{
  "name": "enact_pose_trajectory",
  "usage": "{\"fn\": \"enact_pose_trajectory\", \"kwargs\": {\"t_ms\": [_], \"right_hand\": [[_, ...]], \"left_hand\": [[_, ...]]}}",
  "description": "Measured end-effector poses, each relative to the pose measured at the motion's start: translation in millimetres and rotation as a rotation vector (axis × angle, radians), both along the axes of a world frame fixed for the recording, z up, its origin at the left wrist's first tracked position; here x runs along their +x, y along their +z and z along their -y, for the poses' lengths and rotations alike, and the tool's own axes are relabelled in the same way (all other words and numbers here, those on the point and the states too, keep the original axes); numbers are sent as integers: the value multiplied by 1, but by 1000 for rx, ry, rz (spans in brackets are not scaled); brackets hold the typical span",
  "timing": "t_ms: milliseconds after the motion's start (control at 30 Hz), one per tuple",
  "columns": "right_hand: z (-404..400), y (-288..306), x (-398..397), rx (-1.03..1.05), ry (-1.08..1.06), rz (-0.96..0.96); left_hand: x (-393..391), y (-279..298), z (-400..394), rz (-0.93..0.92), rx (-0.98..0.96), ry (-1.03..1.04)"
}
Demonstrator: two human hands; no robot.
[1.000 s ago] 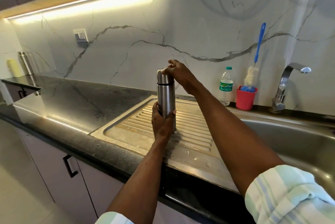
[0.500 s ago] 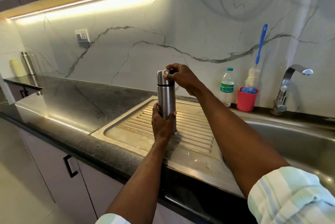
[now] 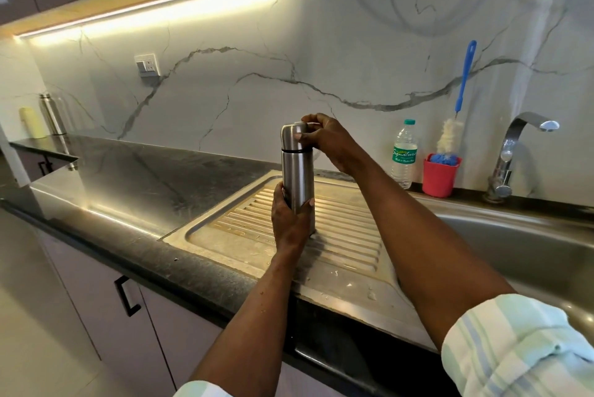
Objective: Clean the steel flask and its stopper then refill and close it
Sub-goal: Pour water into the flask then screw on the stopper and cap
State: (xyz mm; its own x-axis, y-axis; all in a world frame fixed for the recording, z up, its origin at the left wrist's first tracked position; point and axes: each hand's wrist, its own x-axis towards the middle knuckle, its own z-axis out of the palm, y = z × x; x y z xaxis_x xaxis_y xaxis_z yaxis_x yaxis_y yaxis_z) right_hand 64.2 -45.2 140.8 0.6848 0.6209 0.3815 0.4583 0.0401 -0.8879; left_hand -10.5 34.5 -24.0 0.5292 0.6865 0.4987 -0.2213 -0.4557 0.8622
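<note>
The flask [image 3: 298, 178] stood upright on the drainboard [image 3: 347, 236], the left hand [image 3: 289, 223] gripping its lower body and the right hand [image 3: 328, 139] curled round the cap [image 3: 291, 137]. Whether this opened or closed it I could not tell; the brush [image 3: 463, 88] sat unused in its cup [image 3: 438, 179]. Since the earlier frame, the right fingers [image 3: 310, 122] had turned round the cap.
</note>
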Motion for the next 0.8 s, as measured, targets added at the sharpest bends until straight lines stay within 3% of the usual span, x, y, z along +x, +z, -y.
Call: {"fn": "enact_pose_trajectory", "kwargs": {"t_ms": [67, 267, 567, 733, 800], "right_hand": [[1, 0, 1, 15, 52, -57], [-7, 4, -9, -55, -77, 107], [0, -4, 8, 134, 216, -247], [-10, -2, -3, -69, -17, 71], [-14, -3, -5, -60, -81, 160]], "left_hand": [[1, -1, -1, -7, 9, -1], [3, -2, 0, -27, 17, 17], [5, -5, -3, -41, 43, 27], [6, -5, -2, -48, 41, 35], [6, -5, -2, -53, 36, 40]]}}
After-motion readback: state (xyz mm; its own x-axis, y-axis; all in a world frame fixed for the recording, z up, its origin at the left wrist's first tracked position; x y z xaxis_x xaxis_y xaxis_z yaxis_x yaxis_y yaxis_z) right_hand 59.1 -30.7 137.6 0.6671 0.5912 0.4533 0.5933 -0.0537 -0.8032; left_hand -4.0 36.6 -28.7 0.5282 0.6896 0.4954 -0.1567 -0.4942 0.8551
